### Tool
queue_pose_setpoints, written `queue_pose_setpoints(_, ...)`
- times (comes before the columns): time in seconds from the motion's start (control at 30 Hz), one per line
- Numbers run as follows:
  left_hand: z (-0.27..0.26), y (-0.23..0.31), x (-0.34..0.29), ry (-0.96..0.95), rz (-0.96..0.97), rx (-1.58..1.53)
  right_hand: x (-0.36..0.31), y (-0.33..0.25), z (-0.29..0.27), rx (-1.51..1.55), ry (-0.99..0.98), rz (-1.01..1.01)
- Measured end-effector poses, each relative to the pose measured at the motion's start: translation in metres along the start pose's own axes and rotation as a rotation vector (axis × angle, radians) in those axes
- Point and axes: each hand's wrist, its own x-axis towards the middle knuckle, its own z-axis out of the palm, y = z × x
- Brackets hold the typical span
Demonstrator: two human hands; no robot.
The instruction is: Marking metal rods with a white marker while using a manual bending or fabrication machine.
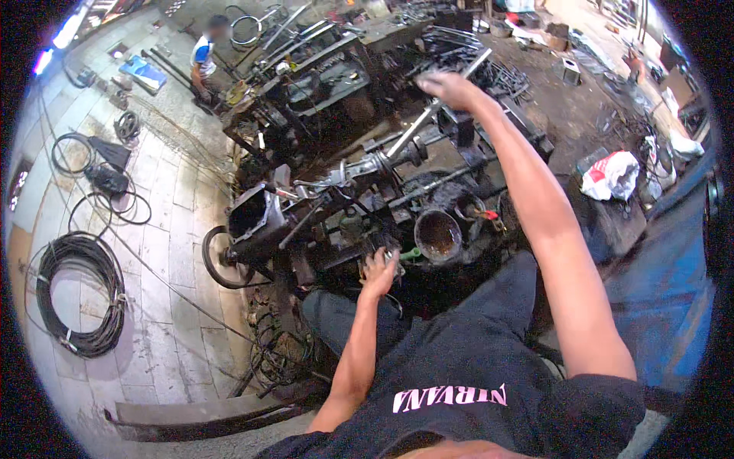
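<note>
A dark, greasy lathe (348, 172) stands in front of me, with a long bright metal rod (417, 126) running from its chuck area up to the right. My right hand (453, 90) is over the far part of the rod, fingers stretched out to the left and a little blurred. Whether it touches the rod cannot be made out. Low on the near side of the lathe, my left hand (378, 271) rests with fingers spread against a dark machine part, which the hand partly hides. Just right of it are a green handle (411, 254) and a round bucket (438, 235) with brownish contents.
Coiled black cable (80, 294) and looser hoses (107, 180) lie on the tiled floor at left. Another person (205, 61) is beside the far workbench (325, 76). Metal bars (497, 80) are heaped behind the lathe. A white-and-red sack (609, 176) lies to the right.
</note>
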Motion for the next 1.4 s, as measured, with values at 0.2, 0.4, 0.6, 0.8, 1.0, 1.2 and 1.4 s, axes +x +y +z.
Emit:
queue_pose_setpoints(0.2,-0.006,0.043,-0.017,0.017,-0.155,0.102,-0.009,0.029,0.045,-0.173,0.114,-0.168)
queue_pose_setpoints(0.4,-0.009,0.054,-0.008,-0.009,-0.242,0.08,-0.01,0.033,0.046,-0.263,0.085,-0.042)
queue_pose_setpoints(0.6,-0.014,0.064,0.002,-0.104,-0.232,0.144,-0.014,0.027,0.038,-0.309,0.146,-0.002)
queue_pose_setpoints(0.8,-0.011,0.07,-0.014,-0.122,-0.214,0.324,-0.017,0.018,0.032,-0.323,0.147,0.072)
queue_pose_setpoints(1.0,0.013,0.08,-0.037,0.247,-0.058,0.487,-0.022,0.009,0.049,-0.297,0.251,0.061)
queue_pose_setpoints(1.2,0.023,0.053,-0.03,0.312,0.022,0.5,-0.029,0.02,0.051,-0.229,0.266,0.019)
queue_pose_setpoints(1.4,0.008,0.046,-0.044,0.534,0.378,-0.067,-0.052,0.077,0.036,0.215,0.507,-0.063)
